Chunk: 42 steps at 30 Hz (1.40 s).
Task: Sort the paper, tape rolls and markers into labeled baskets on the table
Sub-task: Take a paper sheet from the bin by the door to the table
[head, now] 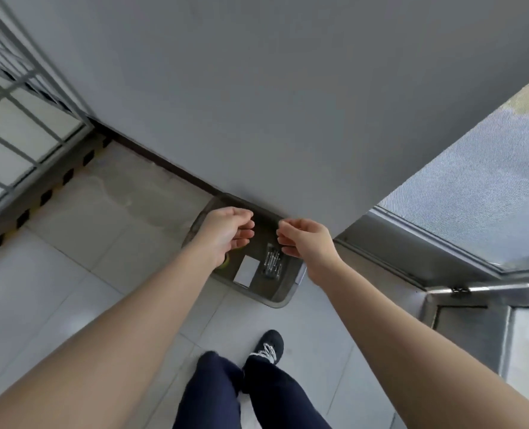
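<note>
The left hand (226,233) was held over the left part of a grey bin (275,300) on the floor, its fingers loosely curled and nothing gripped. Under its heel a yellow-green edge was glimpsed and judged to be a tape roll (224,264). Most of it was covered, so its kind could not be told. Such a roll would be expected to be light and stiff, and best taken through the core or across the rim.

Just to the right, a paper (246,270) lay flat on the bin's bottom. It was judged thin, limp and easily creased, and best lifted by a corner. Beside it a cluster of markers (272,263) was made out, too blurred to be counted. Being light, hard and apt to roll, they would be best pinched across the barrels.

The right hand (306,243) was held above the bin's right side, likewise curled and empty. The bin's far rim was hidden by the hands. No worktop or baskets were in view.
</note>
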Motion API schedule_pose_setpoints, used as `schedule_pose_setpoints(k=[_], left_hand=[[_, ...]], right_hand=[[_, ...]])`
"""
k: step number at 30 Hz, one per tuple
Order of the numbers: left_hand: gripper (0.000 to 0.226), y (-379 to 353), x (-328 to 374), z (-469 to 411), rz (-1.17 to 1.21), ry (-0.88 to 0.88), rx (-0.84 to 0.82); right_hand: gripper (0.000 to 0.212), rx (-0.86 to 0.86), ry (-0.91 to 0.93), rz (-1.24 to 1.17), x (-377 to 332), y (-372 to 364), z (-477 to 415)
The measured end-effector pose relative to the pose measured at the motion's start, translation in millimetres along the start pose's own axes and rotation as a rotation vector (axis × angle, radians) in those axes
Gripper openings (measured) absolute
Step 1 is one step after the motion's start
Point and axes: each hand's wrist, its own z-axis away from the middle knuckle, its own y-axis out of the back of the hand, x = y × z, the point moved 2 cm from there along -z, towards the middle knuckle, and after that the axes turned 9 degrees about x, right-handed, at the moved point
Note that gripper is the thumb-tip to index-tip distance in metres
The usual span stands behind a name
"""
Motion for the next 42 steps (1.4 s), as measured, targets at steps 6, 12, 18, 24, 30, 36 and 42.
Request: schedule_pose_setpoints(k=[6,12,18,24,30,36,42], left_hand=[[0.01,-17.1,-29.0,-75.5,-0.073,0.064,-0.01],[0.009,-29.1,-79.2,-157.6,-0.199,0.094,-0.03],[0.016,-47.4,-153.5,-248.6,-0.317,0.139,-0.037],[0.012,-63.4,-240.4,-338.7,-0.396,0.18,-0.06],[0.019,-78.7,-323.7,-426.0,-0.57,0.204,-0.03],[0.037,-100.0,-393.1,-494.7,-0.835,0.242,-0.056],[0.04,-113.9,-444.1,-528.3,-0.984,0.287,-0.084]], right_hand=[[0.004,0.09,-0.099,-0.017,46.7,-13.9,-57.1],[0.016,0.184,-0.188,-0.034,103.4,-40.3,-110.8],[0.017,0.278,-0.244,-0.006,180.0,-74.6,-175.9],[0.016,0.304,-0.338,0.01,280.9,-106.2,-247.4],[0.023,0.24,-0.476,0.042,382.5,-139.8,-322.7],[0.015,0.202,-0.704,0.076,466.5,-168.8,-389.9],[0.013,0.164,-0.791,0.094,504.9,-189.3,-426.1]])
